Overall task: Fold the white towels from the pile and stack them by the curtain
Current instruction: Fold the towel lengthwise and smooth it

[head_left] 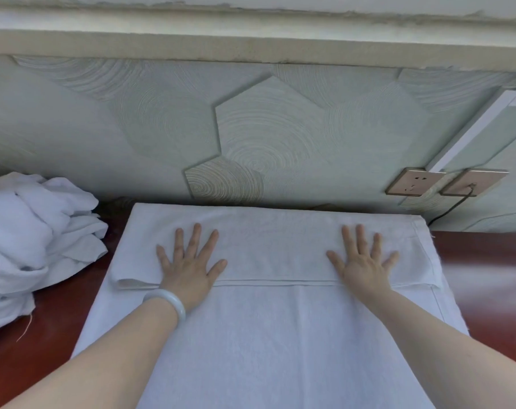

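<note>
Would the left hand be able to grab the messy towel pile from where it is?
Probably yes. The left hand lies flat on the folded towel, and the pile sits just to its left on the same table, with only bare tabletop between them.

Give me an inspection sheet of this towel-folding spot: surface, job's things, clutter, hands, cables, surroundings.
Surface: glossy red-brown table.
Job's things: white towel spread flat, far end folded back towards the person; pile of unfolded towels at the left; no curtain in view.
Clutter: loose thread by the pile.
Hands: left hand and right hand flat, fingers spread, pressing the fold; bracelet on the left wrist.
Cables: dark cable dropping from the right wall plate.
Surroundings: wall with hexagon pattern; socket beside the plate.
</note>
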Motion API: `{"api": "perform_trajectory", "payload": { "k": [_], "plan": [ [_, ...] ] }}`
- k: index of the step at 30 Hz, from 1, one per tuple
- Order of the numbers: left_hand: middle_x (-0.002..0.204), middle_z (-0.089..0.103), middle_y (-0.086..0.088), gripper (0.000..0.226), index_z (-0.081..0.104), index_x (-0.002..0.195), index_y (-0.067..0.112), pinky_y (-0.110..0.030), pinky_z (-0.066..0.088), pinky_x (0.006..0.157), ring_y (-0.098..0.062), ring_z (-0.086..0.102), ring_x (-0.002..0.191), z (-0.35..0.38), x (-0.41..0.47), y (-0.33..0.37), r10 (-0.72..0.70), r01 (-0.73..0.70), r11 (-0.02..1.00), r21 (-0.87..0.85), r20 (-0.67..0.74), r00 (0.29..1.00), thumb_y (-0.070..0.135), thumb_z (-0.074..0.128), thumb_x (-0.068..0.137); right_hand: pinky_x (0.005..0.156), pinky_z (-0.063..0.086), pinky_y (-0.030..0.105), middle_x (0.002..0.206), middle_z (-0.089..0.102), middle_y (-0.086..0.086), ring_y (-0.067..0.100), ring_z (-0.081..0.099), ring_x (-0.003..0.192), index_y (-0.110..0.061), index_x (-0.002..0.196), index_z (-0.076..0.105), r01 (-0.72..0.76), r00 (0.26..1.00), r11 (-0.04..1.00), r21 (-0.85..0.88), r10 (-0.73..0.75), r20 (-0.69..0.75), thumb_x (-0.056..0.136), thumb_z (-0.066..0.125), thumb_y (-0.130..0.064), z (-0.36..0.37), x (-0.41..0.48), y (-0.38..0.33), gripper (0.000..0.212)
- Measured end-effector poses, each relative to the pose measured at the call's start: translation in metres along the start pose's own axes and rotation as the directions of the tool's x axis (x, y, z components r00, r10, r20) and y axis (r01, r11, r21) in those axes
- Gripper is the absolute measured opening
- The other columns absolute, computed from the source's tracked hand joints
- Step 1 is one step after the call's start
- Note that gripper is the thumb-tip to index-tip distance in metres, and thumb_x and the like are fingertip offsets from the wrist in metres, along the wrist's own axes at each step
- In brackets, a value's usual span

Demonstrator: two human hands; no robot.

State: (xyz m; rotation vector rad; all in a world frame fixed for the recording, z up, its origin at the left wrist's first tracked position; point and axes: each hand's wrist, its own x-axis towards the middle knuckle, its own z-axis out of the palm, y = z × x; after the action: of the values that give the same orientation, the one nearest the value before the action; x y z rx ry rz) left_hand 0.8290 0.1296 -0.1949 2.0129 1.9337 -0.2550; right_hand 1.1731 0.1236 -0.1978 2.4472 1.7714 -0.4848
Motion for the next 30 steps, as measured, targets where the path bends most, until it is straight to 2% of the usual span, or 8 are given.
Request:
{"api": "perform_trajectory", "payload": {
  "k": [4, 7, 9, 11, 14, 19, 25, 30],
  "plan": [
    [0.162, -0.016, 0.001, 0.065, -0.004, 0.154, 0.033, -0.049, -0.005, 0.118, -0.026, -0.014, 0.149, 0.002, -0.022, 0.009, 0.05, -0.064, 0.995, -0.072, -0.176, 0.983, 0.048, 0.031, 0.101, 0.115, 0.006, 0.056, 0.163, 0.004, 0.005, 0.031, 0.001, 0.149, -0.022, 0.154, 0.017, 0.087, 0.985, 0.994, 0.069, -0.076, -0.154, 0.099, 0.039, -0.046, -0.007, -0.017, -0.005, 0.063],
    [0.133, 0.048, -0.012, 0.04, 0.055, 0.131, 0.012, -0.033, 0.034, 0.102, -0.031, 0.044, 0.127, 0.006, -0.059, 0.021, -0.189, -0.066, 0.82, -0.569, -0.377, 0.907, 0.021, 0.062, 0.093, 0.091, 0.047, 0.041, 0.125, 0.059, 0.011, 0.031, 0.056, 0.114, -0.011, 0.114, 0.063, 0.081, 0.959, 0.774, 0.628, 0.111, -0.26, 0.093, 0.056, -0.015, -0.015, -0.063, -0.01, 0.022],
    [0.102, 0.062, -0.016, 0.01, 0.063, 0.1, 0.008, -0.029, 0.048, 0.077, -0.031, 0.062, 0.093, 0.007, -0.077, 0.027, -0.478, 0.085, 0.34, -0.936, -0.094, 0.873, 0.012, 0.065, 0.091, 0.063, 0.056, 0.032, 0.093, 0.066, 0.016, 0.028, 0.065, 0.08, 0.0, 0.099, 0.064, -0.193, 0.944, 0.297, 0.935, 0.316, 0.094, 0.092, 0.054, -0.005, -0.019, -0.087, -0.006, 0.012],
    [0.092, 0.061, -0.025, 0.007, 0.06, 0.087, 0.001, -0.026, 0.058, 0.062, -0.028, 0.062, 0.076, 0.004, -0.084, 0.025, -0.518, 0.159, -0.181, -0.971, 0.232, 0.824, 0.004, 0.06, 0.093, 0.057, 0.061, 0.031, 0.09, 0.063, 0.022, 0.03, 0.065, 0.077, 0.01, 0.099, 0.058, -0.36, 0.873, -0.099, 0.928, 0.314, 0.373, 0.093, 0.054, 0.002, -0.019, -0.097, 0.007, 0.011],
    [0.092, 0.061, -0.021, 0.008, 0.059, 0.088, -0.002, -0.03, 0.061, 0.067, -0.029, 0.063, 0.083, -0.011, -0.074, 0.012, -0.433, 0.121, -0.591, -0.798, 0.44, 0.787, 0.004, 0.06, 0.093, 0.064, 0.06, 0.038, 0.1, 0.06, 0.025, 0.034, 0.064, 0.089, 0.009, 0.094, 0.054, -0.374, 0.822, -0.439, 0.817, 0.251, 0.512, 0.094, 0.054, 0.001, -0.028, -0.085, 0.022, 0.007],
    [0.084, 0.057, -0.003, 0.021, 0.057, 0.093, 0.013, -0.014, 0.042, 0.037, -0.013, 0.052, 0.062, -0.028, -0.046, 0.004, -0.447, 0.218, -0.623, -0.751, 0.571, 0.689, 0.025, 0.072, 0.087, 0.073, 0.057, 0.038, 0.097, 0.063, 0.019, 0.029, 0.067, 0.086, -0.001, 0.101, 0.057, -0.438, 0.772, -0.407, 0.802, 0.287, 0.567, 0.091, 0.067, -0.022, -0.037, -0.056, 0.022, 0.025],
    [0.072, 0.049, -0.001, 0.019, 0.051, 0.079, 0.014, -0.01, 0.033, 0.031, -0.008, 0.045, 0.057, -0.023, -0.035, 0.004, -0.467, 0.287, -0.548, -0.786, 0.572, 0.675, 0.014, 0.062, 0.095, 0.047, 0.058, 0.031, 0.086, 0.064, 0.02, 0.025, 0.069, 0.059, 0.002, 0.103, 0.054, -0.402, 0.797, -0.34, 0.85, 0.326, 0.508, 0.094, 0.06, -0.009, -0.029, -0.053, 0.022, 0.015],
    [0.075, 0.049, -0.002, 0.022, 0.048, 0.078, 0.011, -0.012, 0.044, 0.042, -0.007, 0.049, 0.06, -0.046, -0.057, 0.01, -0.517, 0.038, -0.56, -0.828, 0.385, 0.764, 0.004, 0.06, 0.094, 0.051, 0.054, 0.022, 0.065, 0.047, 0.009, 0.019, 0.06, 0.056, -0.013, 0.069, 0.041, -0.084, 0.886, -0.14, 0.987, 0.443, 0.139, 0.09, 0.063, -0.003, -0.049, -0.071, 0.021, 0.032]
  ]
}}
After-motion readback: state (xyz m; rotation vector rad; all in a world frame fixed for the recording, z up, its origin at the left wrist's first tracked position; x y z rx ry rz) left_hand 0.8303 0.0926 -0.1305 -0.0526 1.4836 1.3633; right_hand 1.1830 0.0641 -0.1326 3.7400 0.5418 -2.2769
